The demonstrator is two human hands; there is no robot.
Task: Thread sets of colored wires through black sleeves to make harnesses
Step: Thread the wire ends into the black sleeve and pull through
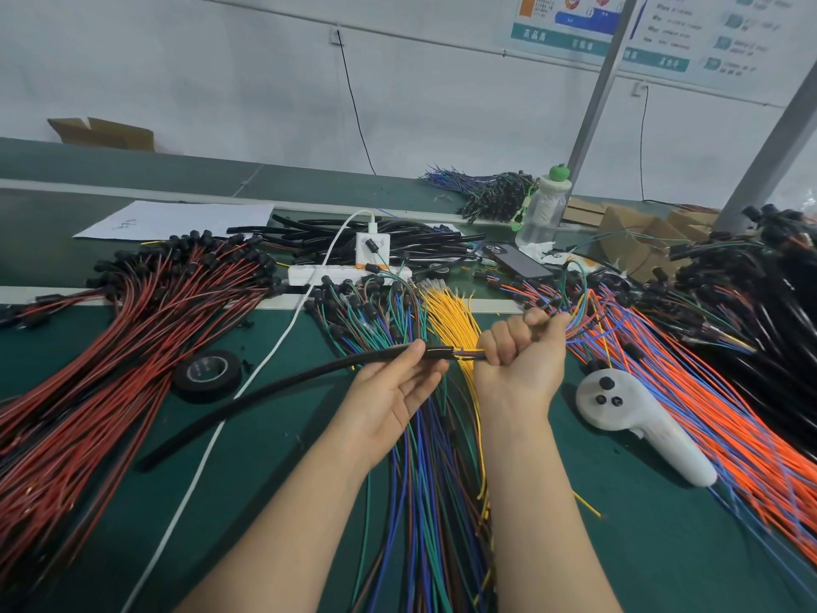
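A long black sleeve (274, 384) runs from the lower left up to the middle of the green bench. My left hand (393, 391) pinches its right end between thumb and fingers. My right hand (519, 347) is a fist closed around a bundle of colored wires (574, 323). The wires' near ends enter the sleeve's mouth between my two hands, and their far ends fan out to the right of my fist.
Red-black wire piles (110, 360) lie left, green-blue wires (420, 480) and yellow wires (451, 316) in the middle, orange-blue wires (707, 413) right. A black tape roll (207, 374), white cable (247, 382), white controller (641, 418), power strip (349, 273), phone (517, 261) and bottle (541, 210) are nearby.
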